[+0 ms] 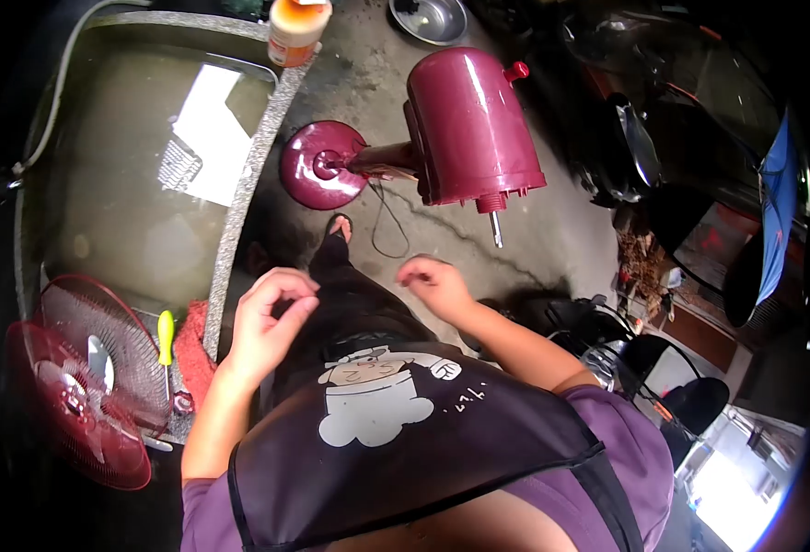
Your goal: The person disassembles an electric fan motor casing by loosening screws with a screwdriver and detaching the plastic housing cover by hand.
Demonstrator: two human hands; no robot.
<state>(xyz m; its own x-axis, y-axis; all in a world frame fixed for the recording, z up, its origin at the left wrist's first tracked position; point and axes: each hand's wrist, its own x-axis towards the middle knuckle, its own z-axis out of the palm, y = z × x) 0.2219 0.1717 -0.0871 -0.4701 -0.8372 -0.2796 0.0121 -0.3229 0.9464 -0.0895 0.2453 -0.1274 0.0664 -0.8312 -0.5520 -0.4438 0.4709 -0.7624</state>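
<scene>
My left hand (274,317) is raised above the dark apron, its fingers curved and a gap showing between thumb and fingers. Nothing is visible in it. My right hand (437,287) hovers across from it with loosely bent fingers, and I see no object there either. Beyond the hands stands a dark red fan motor housing (474,129) with a bare metal shaft (496,228) pointing toward me. A neck joins it to a round red base (322,166) on the floor. Neither hand touches the fan body.
A stone-edged water basin (256,175) lies to the left. On its near corner rest red fan grilles (92,386), a yellow-green screwdriver (166,339) and a red cloth (190,354). A tub (296,32) sits on the rim. A metal bowl (431,18) and motorbike (681,101) are farther off.
</scene>
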